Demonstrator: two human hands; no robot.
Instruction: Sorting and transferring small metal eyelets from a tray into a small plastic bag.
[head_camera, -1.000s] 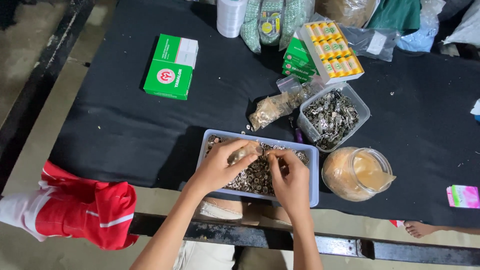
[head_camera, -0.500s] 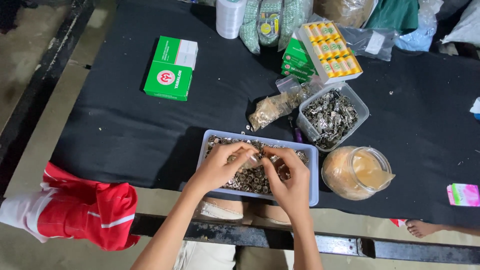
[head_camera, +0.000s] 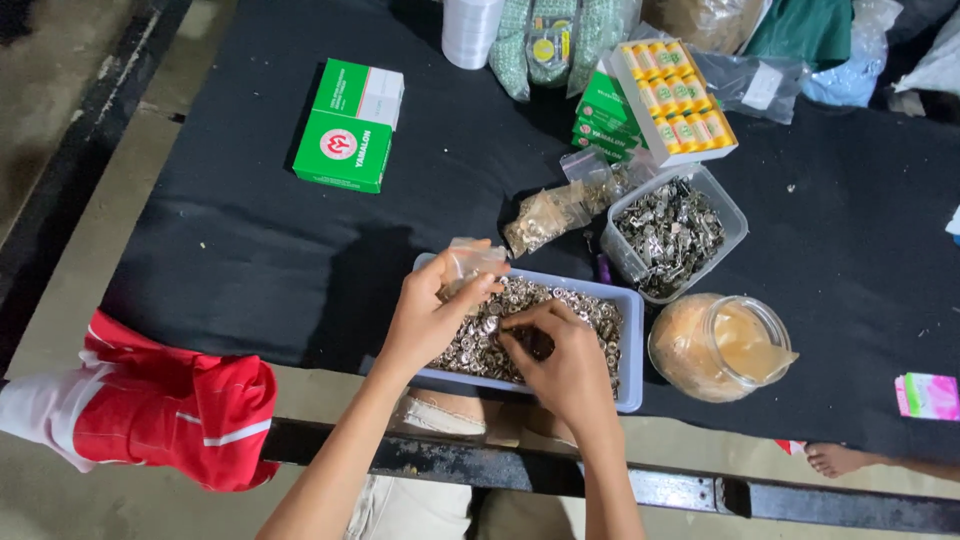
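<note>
The left hand (head_camera: 425, 320) is reaching in over the table's near edge, fingers clamped on a small clear bag (head_camera: 472, 262) held above the tray's (head_camera: 628, 340) left end. The right hand (head_camera: 565, 365) is curling palm-down over the metal rings (head_camera: 590, 305) filling that tray, fingertips pinched together on a few rings. The tray is sitting at the near edge of the black table (head_camera: 220, 240), beside a glass jar (head_camera: 720, 345).

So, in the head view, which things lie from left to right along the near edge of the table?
Red cloth → left hand → right hand → glass jar → small pink packet.
</note>
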